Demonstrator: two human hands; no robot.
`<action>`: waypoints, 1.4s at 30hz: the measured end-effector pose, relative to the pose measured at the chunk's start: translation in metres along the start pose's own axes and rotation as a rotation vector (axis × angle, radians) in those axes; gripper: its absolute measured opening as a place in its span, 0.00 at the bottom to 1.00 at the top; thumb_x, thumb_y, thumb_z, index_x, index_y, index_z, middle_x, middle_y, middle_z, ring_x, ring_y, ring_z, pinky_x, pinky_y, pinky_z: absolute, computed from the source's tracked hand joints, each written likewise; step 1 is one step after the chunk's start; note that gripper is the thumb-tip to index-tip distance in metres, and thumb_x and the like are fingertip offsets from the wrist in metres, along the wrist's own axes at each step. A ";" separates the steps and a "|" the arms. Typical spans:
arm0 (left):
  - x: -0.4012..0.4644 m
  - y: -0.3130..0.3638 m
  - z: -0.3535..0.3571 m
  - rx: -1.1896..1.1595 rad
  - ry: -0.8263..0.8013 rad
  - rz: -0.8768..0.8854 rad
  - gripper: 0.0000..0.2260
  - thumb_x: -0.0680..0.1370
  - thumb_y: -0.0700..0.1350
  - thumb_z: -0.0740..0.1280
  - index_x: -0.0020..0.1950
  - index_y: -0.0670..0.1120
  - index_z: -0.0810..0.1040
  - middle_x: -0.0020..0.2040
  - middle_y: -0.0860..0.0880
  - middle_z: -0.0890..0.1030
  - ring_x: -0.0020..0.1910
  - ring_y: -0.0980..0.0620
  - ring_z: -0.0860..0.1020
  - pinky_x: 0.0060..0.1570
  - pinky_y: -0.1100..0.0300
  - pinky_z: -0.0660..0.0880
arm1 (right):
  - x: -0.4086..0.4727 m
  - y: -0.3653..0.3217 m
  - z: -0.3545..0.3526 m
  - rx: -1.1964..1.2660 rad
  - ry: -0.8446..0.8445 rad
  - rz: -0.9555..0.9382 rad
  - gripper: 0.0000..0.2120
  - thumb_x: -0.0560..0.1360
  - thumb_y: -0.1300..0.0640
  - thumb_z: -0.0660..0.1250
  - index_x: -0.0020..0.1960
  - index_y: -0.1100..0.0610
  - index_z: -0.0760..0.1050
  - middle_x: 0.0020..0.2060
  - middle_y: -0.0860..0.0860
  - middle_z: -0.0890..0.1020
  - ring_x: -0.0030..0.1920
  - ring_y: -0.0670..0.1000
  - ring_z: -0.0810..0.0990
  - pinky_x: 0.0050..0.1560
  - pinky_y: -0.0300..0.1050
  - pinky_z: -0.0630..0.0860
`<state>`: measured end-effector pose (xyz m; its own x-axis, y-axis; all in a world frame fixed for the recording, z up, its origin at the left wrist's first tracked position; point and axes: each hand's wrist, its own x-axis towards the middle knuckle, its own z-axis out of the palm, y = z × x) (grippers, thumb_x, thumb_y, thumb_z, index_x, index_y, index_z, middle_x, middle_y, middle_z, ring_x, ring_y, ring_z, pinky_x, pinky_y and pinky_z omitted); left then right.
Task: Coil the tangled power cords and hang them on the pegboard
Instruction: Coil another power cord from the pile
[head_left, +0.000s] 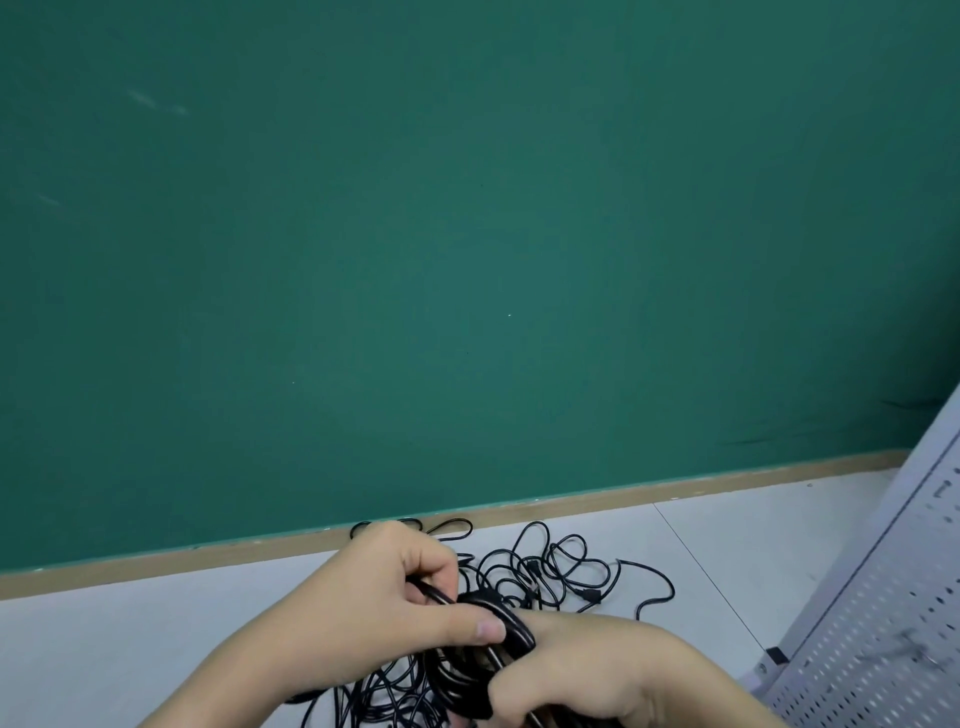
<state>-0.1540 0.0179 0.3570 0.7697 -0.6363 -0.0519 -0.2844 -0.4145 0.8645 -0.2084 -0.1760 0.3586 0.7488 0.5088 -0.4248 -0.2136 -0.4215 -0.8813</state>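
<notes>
A coiled bundle of black power cord (470, 675) sits between my two hands at the bottom centre. My left hand (363, 597) pinches a strand of the cord and a dark strap wrapped over the bundle. My right hand (597, 670) grips the coil from the right, fingers curled round it. A tangle of loose black cords (550, 569) lies on the white floor behind my hands, against the wall. The white pegboard (883, 613) leans at the right edge.
A green wall (467, 234) fills most of the view, with a tan baseboard (623, 496) along its foot. More loose cord loops (384, 696) lie on the floor (130, 649) under my hands.
</notes>
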 end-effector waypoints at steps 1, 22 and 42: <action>0.001 -0.001 0.000 0.001 0.025 -0.002 0.30 0.62 0.68 0.80 0.32 0.45 0.69 0.29 0.47 0.63 0.33 0.45 0.58 0.33 0.55 0.53 | 0.000 -0.001 0.001 0.019 -0.001 -0.006 0.16 0.67 0.61 0.65 0.52 0.49 0.80 0.45 0.47 0.82 0.46 0.47 0.79 0.48 0.41 0.71; 0.022 -0.011 0.010 -0.011 0.345 0.221 0.32 0.75 0.75 0.58 0.32 0.48 0.59 0.29 0.55 0.59 0.29 0.55 0.57 0.29 0.61 0.56 | -0.007 0.006 -0.021 0.843 -0.104 -0.235 0.14 0.61 0.67 0.60 0.46 0.59 0.75 0.33 0.50 0.64 0.29 0.46 0.60 0.27 0.35 0.61; 0.016 0.008 0.037 -0.407 -0.007 -0.062 0.26 0.83 0.64 0.55 0.34 0.47 0.70 0.26 0.52 0.59 0.24 0.52 0.57 0.28 0.60 0.58 | 0.010 0.013 -0.007 0.810 0.371 -0.367 0.12 0.71 0.56 0.73 0.32 0.53 0.73 0.30 0.52 0.65 0.28 0.47 0.62 0.30 0.39 0.64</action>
<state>-0.1650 -0.0199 0.3441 0.7739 -0.6233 -0.1119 0.0128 -0.1613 0.9868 -0.1998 -0.1817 0.3441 0.9764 0.1771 -0.1238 -0.1903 0.4334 -0.8809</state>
